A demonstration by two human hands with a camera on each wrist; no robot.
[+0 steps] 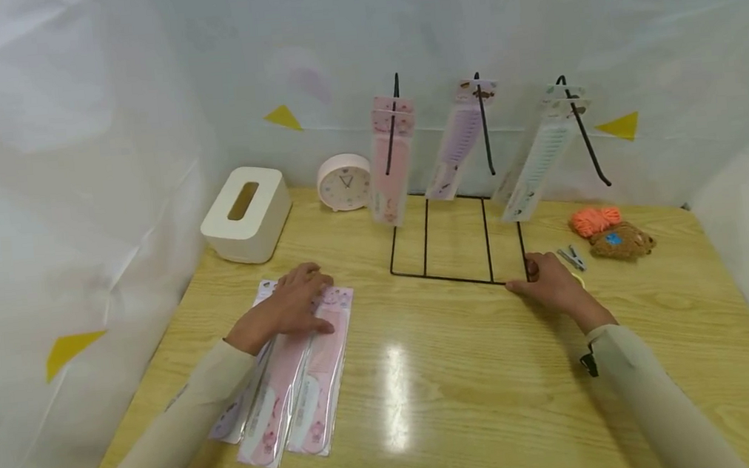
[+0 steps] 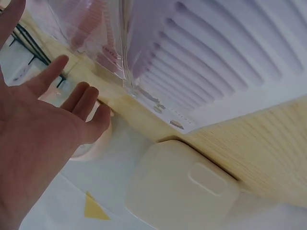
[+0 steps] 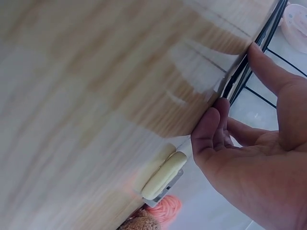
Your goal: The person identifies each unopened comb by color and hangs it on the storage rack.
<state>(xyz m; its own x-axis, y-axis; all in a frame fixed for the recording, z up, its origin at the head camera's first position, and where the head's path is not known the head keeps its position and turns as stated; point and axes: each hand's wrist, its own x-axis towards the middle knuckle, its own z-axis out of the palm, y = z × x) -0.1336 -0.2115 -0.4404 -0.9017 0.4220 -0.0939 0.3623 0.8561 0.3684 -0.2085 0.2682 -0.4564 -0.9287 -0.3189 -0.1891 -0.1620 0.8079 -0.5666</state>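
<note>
My left hand [image 1: 296,300] rests over the top ends of packaged combs on the table, fingers spread and loosely bent. Beneath it lie a pink packaged comb [image 1: 316,410], another pink one [image 1: 267,429] and a purple one [image 1: 230,421], partly overlapped. In the left wrist view the purple comb's [image 2: 216,57] teeth show through clear plastic. With thumb and fingers my right hand [image 1: 549,285] grips the front right corner of a black wire rack [image 1: 426,276]. Pink [image 1: 389,158], purple [image 1: 462,133] and green [image 1: 541,156] packaged combs hang from its hooks.
A white tissue box [image 1: 246,223] and a round clock [image 1: 345,182] stand at the back left. Right of the rack lie a metal clip-like tool [image 1: 573,257], orange yarn [image 1: 595,220] and a brown fuzzy item [image 1: 622,240]. White sheeting [image 1: 135,99] encloses the table [image 1: 470,404].
</note>
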